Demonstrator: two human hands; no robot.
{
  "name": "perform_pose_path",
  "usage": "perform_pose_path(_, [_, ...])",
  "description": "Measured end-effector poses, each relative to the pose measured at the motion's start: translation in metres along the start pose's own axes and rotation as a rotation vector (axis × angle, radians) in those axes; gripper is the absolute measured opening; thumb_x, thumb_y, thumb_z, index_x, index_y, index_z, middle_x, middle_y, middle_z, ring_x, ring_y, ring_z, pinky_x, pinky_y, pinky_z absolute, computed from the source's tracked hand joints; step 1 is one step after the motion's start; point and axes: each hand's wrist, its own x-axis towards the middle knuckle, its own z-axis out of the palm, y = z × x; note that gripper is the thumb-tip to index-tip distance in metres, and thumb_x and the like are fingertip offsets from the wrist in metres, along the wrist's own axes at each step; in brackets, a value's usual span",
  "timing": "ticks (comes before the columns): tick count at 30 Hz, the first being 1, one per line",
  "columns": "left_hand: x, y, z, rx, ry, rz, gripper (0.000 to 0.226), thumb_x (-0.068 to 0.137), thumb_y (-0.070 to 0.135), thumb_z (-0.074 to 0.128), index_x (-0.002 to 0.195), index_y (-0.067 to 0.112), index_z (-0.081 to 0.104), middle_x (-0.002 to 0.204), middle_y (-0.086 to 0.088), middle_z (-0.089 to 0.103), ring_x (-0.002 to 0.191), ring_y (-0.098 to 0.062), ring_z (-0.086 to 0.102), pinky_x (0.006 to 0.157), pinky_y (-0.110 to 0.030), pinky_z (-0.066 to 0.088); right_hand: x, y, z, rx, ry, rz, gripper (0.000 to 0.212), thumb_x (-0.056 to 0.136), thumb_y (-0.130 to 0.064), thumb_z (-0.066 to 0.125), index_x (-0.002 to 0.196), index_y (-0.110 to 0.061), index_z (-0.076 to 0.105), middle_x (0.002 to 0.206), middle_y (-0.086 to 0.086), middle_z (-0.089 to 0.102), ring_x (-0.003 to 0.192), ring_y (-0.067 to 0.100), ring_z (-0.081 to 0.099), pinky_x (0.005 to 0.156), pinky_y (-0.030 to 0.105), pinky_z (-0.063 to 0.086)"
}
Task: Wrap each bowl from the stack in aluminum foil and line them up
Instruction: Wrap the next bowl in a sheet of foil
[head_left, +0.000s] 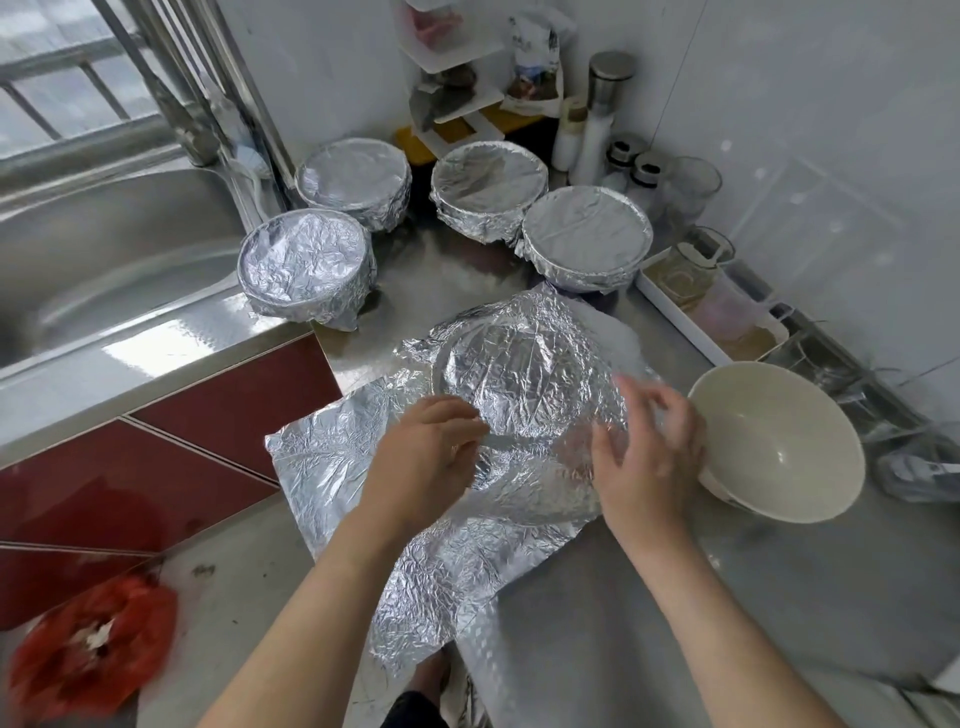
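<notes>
A crinkled aluminum foil sheet (332, 457) lies over a bowl on the steel counter; only the bowl's round outline (519, 364) shows through it. My left hand (431, 457) has its fingers curled down onto the foil at the near rim, pinching it. My right hand (649, 452), blurred, hovers with loosely bent fingers on the foil at the right rim. A bare white bowl (774, 441) stands just right of it. Several foil-wrapped bowls stand behind, among them one at the left (306, 270) and one at the right (587, 236).
A steel sink (104, 249) lies to the left of the counter. Bottles and jars (597, 130) crowd the back corner. A white tray with containers (717, 317) runs along the right wall. A red bag (88, 644) sits on the floor below.
</notes>
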Motion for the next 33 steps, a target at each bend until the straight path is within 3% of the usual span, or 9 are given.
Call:
perform_pose_path(3, [0.002, 0.008, 0.007, -0.012, -0.015, 0.091, 0.012, 0.082, 0.022, 0.073, 0.093, 0.022, 0.079, 0.1, 0.004, 0.072, 0.1, -0.018, 0.062, 0.08, -0.028, 0.049, 0.004, -0.018, 0.004, 0.052, -0.205, -0.389, 0.025, 0.081, -0.011, 0.075, 0.105, -0.011, 0.072, 0.111, 0.009, 0.064, 0.104, 0.027, 0.057, 0.087, 0.04, 0.043])
perform_pose_path(6, [0.002, 0.007, 0.012, -0.018, -0.01, 0.123, 0.01, 0.08, 0.024, 0.075, 0.089, 0.022, 0.079, 0.094, 0.004, 0.072, 0.092, -0.018, 0.063, 0.075, -0.027, 0.05, 0.005, -0.02, 0.014, 0.033, -0.393, -0.59, 0.019, 0.081, -0.017, 0.075, 0.099, -0.014, 0.072, 0.102, 0.001, 0.066, 0.094, 0.021, 0.061, 0.08, 0.042, 0.05])
perform_pose_path(13, [0.0, -0.005, 0.014, -0.01, -0.006, 0.079, 0.011, 0.08, 0.024, 0.076, 0.091, 0.022, 0.079, 0.093, 0.008, 0.074, 0.09, -0.015, 0.062, 0.069, -0.032, 0.056, 0.009, -0.005, 0.023, 0.05, -0.449, -0.674, 0.015, 0.085, -0.023, 0.071, 0.092, -0.009, 0.071, 0.091, 0.004, 0.062, 0.082, 0.021, 0.057, 0.07, 0.033, 0.051])
perform_pose_path(16, [0.0, -0.004, 0.014, 0.004, 0.016, 0.067, 0.01, 0.08, 0.023, 0.076, 0.089, 0.02, 0.079, 0.093, 0.008, 0.074, 0.09, -0.014, 0.062, 0.07, -0.031, 0.055, 0.008, 0.0, 0.024, 0.054, -0.404, -0.663, 0.014, 0.086, -0.024, 0.068, 0.09, -0.011, 0.07, 0.09, 0.003, 0.061, 0.082, 0.022, 0.057, 0.072, 0.035, 0.049])
perform_pose_path(20, [-0.001, -0.005, 0.016, 0.005, 0.052, 0.055, 0.007, 0.08, 0.018, 0.076, 0.086, 0.016, 0.079, 0.092, 0.006, 0.074, 0.091, -0.016, 0.061, 0.074, -0.027, 0.052, 0.004, -0.004, 0.033, 0.037, -0.36, -0.677, 0.013, 0.078, -0.011, 0.08, 0.083, -0.013, 0.069, 0.082, 0.001, 0.059, 0.075, 0.019, 0.053, 0.073, 0.031, 0.042])
perform_pose_path(23, [-0.001, -0.01, 0.013, 0.032, 0.058, 0.038, 0.009, 0.078, 0.013, 0.078, 0.086, 0.017, 0.079, 0.094, 0.007, 0.074, 0.096, -0.016, 0.061, 0.078, -0.02, 0.046, 0.005, -0.009, 0.032, 0.058, -0.334, -0.674, 0.008, 0.084, -0.021, 0.075, 0.085, -0.015, 0.069, 0.085, -0.001, 0.061, 0.079, 0.018, 0.054, 0.081, 0.033, 0.038])
perform_pose_path(26, [0.001, -0.015, 0.008, 0.057, 0.034, 0.014, 0.011, 0.079, 0.012, 0.078, 0.089, 0.016, 0.079, 0.098, 0.005, 0.074, 0.099, -0.018, 0.063, 0.081, -0.024, 0.049, 0.007, -0.006, 0.023, 0.143, -0.196, -0.378, 0.018, 0.091, -0.029, 0.063, 0.099, -0.015, 0.07, 0.098, 0.002, 0.06, 0.093, 0.018, 0.053, 0.087, 0.033, 0.039])
perform_pose_path(29, [0.002, -0.015, 0.004, 0.071, 0.018, -0.016, 0.014, 0.08, 0.007, 0.075, 0.09, 0.016, 0.078, 0.101, 0.004, 0.073, 0.101, -0.019, 0.063, 0.082, -0.032, 0.054, 0.005, 0.003, 0.019, 0.289, -0.019, 0.182, 0.037, 0.085, -0.031, 0.063, 0.115, -0.008, 0.065, 0.11, 0.012, 0.057, 0.105, 0.024, 0.05, 0.096, 0.02, 0.032])
perform_pose_path(33, [0.005, 0.003, 0.006, 0.033, 0.006, 0.019, 0.015, 0.086, 0.015, 0.07, 0.099, 0.018, 0.077, 0.109, 0.002, 0.072, 0.109, -0.021, 0.062, 0.088, -0.032, 0.051, -0.004, 0.006, 0.022, 0.342, -0.135, 0.56, 0.064, 0.084, -0.028, 0.073, 0.138, -0.009, 0.043, 0.134, 0.015, 0.047, 0.126, 0.028, 0.039, 0.109, 0.036, 0.028])
